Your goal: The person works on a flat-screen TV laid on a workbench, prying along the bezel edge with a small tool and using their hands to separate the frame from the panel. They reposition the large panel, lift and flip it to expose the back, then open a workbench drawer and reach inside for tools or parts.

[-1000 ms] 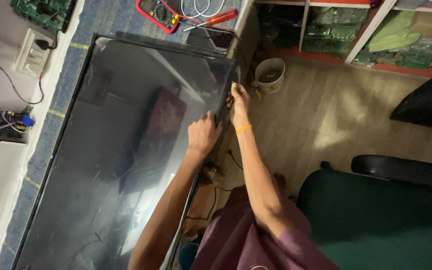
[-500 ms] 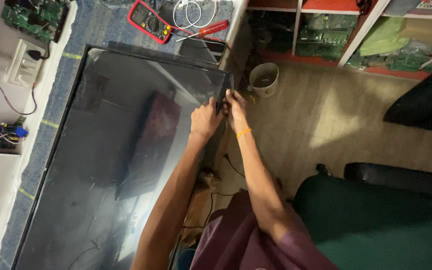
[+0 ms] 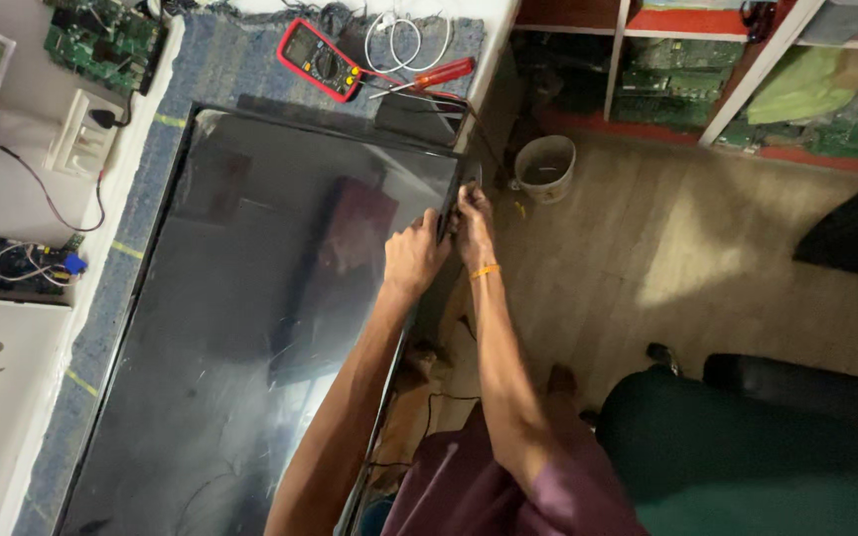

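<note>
A large flat screen panel point(image 3: 250, 328) with a glossy dark face lies flat on a blue cloth-covered bench. My left hand point(image 3: 414, 256) rests on the panel's right edge, fingers curled over the black frame strip point(image 3: 446, 213). My right hand point(image 3: 473, 220), with an orange band at the wrist, grips the same strip from the outer side, just beyond the left hand. Both hands close on the frame near the panel's far right corner.
A red multimeter point(image 3: 316, 58), a red-handled screwdriver point(image 3: 429, 76) and a white cable point(image 3: 404, 35) lie beyond the panel. Green circuit boards point(image 3: 101, 40) sit at the far left. A small bucket point(image 3: 546, 167) stands on the wooden floor; a dark green chair point(image 3: 747, 447) is at right.
Both hands have slid a little farther along the panel's right edge toward the far corner and moved closer together on the frame strip.
</note>
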Motion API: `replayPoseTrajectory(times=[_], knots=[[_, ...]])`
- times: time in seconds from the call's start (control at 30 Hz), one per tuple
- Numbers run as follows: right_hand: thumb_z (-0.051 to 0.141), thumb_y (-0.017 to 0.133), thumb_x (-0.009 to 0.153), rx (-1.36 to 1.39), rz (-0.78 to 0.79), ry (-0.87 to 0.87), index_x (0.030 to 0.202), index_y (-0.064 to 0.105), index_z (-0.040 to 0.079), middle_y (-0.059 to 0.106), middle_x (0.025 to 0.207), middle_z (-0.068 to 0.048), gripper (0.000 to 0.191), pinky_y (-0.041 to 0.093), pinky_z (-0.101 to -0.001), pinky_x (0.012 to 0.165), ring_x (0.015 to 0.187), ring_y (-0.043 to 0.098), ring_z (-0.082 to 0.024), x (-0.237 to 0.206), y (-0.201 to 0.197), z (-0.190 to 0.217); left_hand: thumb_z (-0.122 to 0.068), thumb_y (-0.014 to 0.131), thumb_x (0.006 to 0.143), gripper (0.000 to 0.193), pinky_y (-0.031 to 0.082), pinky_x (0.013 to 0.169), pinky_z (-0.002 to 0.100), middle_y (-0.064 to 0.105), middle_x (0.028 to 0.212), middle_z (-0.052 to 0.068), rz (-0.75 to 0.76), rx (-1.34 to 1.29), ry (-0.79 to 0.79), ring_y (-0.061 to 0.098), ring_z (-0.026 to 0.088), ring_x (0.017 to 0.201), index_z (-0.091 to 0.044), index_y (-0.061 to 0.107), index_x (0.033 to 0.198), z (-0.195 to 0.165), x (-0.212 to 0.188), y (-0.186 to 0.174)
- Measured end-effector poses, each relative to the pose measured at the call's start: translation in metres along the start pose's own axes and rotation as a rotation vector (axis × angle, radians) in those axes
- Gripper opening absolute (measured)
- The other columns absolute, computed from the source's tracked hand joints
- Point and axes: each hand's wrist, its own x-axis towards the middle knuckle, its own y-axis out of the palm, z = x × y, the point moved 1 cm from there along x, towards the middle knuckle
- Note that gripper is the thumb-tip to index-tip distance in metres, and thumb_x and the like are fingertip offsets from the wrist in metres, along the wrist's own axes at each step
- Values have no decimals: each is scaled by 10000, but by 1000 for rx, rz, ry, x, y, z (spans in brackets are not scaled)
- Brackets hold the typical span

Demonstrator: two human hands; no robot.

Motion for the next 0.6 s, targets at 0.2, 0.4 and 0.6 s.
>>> replayPoseTrajectory(times=[0.2,0.4,0.6], knots=[[199,708,1033,-267,-211,-183,796,584,156,514,677,72,271,335,-225,495,563,432,-44,-1,-13,-4,-367,721,875,373,547,638,576,721,823,207,92,-37,-25,690,463,725,-86,556,1057,1,2,4],[211,708,1060,-893,-242,-774,853,561,89,485,734,61,282,422,-243,631,678,448,-72,-5,-14,6,-397,719,879,393,540,665,577,716,798,221,74,-82,-34,688,464,748,-100,607,1110,-1,-1,8],[204,672,981,-577,-129,18,963,700,59,616,716,-3,149,400,-299,572,625,516,-122,-12,-27,23,-412,704,896,357,545,680,573,724,812,218,119,-71,-90,693,468,760,-124,636,1094,2,-5,15]])
